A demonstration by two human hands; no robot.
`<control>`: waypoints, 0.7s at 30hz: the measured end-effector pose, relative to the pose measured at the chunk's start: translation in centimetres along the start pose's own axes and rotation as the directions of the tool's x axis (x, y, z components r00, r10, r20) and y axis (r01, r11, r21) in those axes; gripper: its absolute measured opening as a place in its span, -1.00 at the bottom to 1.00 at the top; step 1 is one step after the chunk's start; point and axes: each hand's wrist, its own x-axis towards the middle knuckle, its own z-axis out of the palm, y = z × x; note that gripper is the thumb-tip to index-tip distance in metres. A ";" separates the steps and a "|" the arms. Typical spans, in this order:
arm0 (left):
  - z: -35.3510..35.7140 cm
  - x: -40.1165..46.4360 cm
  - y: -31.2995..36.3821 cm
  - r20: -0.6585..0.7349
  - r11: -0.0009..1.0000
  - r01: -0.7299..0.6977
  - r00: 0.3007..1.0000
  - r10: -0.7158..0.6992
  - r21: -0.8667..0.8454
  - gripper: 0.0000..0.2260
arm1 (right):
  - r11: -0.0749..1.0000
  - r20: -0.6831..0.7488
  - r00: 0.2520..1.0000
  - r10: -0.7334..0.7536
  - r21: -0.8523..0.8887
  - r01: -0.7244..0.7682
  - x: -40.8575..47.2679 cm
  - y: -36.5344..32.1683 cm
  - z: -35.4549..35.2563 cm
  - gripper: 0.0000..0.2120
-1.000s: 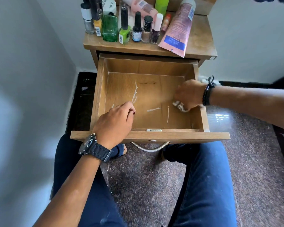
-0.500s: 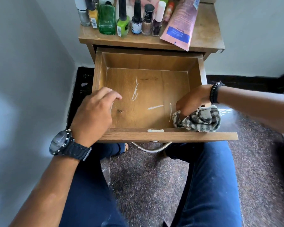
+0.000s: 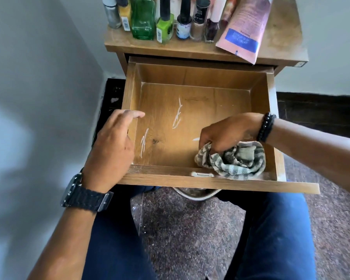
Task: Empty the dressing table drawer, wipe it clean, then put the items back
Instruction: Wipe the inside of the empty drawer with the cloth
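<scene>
The wooden drawer of the dressing table is pulled out over my lap, holding nothing but the cloth; white streaks mark its floor. My right hand grips a bunched grey striped cloth in the drawer's near right corner. My left hand lies over the drawer's left wall near the front, fingers loosely extended and holding nothing. On the tabletop stand several nail polish bottles, a green glass bottle and a pink tube lying flat.
A grey wall runs close along the left. My knees in blue jeans sit under the drawer front, with speckled floor between them. A metal handle hangs beneath the drawer front.
My right hand pulled the cloth from the right side toward the near right corner, more cloth now showing. My left hand shifted from the drawer's front edge to its left wall and opened.
</scene>
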 end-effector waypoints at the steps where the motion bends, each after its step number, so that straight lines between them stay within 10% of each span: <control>1: 0.1 0.0 0.0 0.001 1.000 -0.006 1.000 0.006 -0.001 -0.52 | 0.999 -0.033 0.999 -0.033 0.019 0.034 0.1 0.2 0.1 -0.79; 5: 0.3 -0.1 -0.1 0.005 1.000 -0.004 1.000 0.004 0.007 -0.55 | 0.971 -0.106 0.990 -0.094 0.210 0.115 -0.5 1.8 1.1 -0.82; 11: 0.2 -0.1 -0.3 0.007 0.999 -0.002 1.000 0.003 -0.039 -0.63 | 0.989 0.056 0.995 0.087 -0.123 -0.080 -1.9 4.5 0.5 -0.75; 21: 0.0 -0.1 -0.6 -0.090 0.985 0.058 0.993 -0.073 -0.165 -0.70 | 0.910 -0.250 0.923 -0.291 0.226 0.348 3.2 -3.1 0.8 -0.88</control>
